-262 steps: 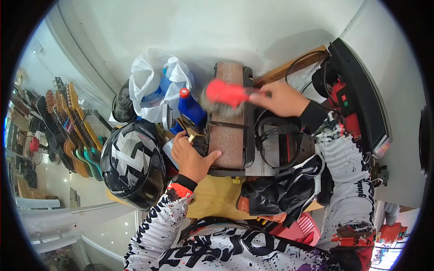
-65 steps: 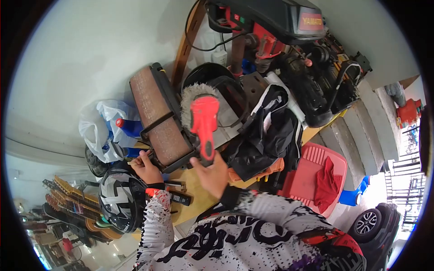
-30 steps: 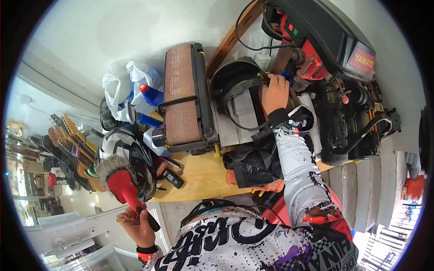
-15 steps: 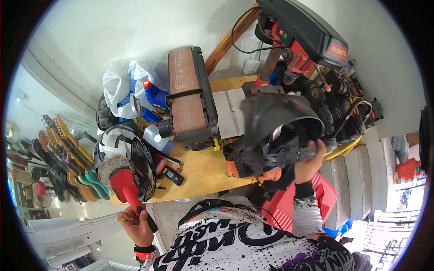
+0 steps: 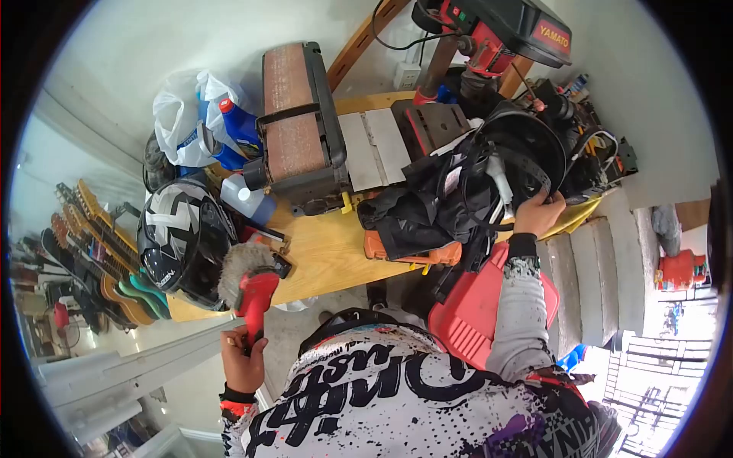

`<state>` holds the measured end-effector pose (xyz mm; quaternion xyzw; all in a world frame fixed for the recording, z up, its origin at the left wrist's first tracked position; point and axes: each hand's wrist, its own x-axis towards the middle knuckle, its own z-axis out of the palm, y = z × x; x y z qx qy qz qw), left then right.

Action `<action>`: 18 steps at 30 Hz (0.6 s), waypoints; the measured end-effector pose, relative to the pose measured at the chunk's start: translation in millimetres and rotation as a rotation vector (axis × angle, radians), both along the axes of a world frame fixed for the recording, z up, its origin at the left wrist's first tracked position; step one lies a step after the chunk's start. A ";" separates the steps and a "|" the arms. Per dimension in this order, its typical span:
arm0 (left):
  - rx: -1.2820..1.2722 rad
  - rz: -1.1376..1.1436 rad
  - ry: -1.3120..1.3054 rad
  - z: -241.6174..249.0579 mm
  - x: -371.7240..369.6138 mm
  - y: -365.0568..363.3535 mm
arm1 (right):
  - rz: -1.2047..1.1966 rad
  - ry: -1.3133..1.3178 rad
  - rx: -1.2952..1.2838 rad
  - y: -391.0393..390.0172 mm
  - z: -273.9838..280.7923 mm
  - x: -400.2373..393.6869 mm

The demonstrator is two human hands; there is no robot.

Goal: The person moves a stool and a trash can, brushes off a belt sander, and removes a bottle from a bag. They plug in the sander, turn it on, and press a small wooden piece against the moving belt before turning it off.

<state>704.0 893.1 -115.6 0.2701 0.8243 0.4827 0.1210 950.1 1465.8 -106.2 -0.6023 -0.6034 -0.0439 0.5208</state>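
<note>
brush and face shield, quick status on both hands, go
Left hand shut on red brush, low beside helmet. Right hand gripping black face shield over bench clutter. Black bag crowds beneath.

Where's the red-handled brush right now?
In the head view, lower left: the left hand holds the red-handled brush upright off the workbench's front edge, its bristles beside the black-and-white helmet.

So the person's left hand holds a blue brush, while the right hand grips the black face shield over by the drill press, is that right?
Not quite: the brush in the left hand is red, not blue, as the head view shows. The rest stands: the right hand grips the black face shield by the drill press.
</note>
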 end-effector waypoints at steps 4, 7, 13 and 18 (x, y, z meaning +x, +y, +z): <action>-0.145 0.024 0.053 -1.6 26.7 31.1 | 0.029 -0.070 -0.064 38.3 -35.1 -21.6; -0.288 -0.008 0.082 -4.0 32.5 46.6 | -0.067 -0.358 -0.295 64.3 -98.6 -15.4; -0.445 0.058 0.046 -3.6 44.2 64.9 | 0.242 -0.273 -0.459 29.4 -90.5 27.2; -0.490 0.129 0.004 -5.4 44.8 75.6 | 0.325 -0.111 -0.462 -12.6 -80.6 37.7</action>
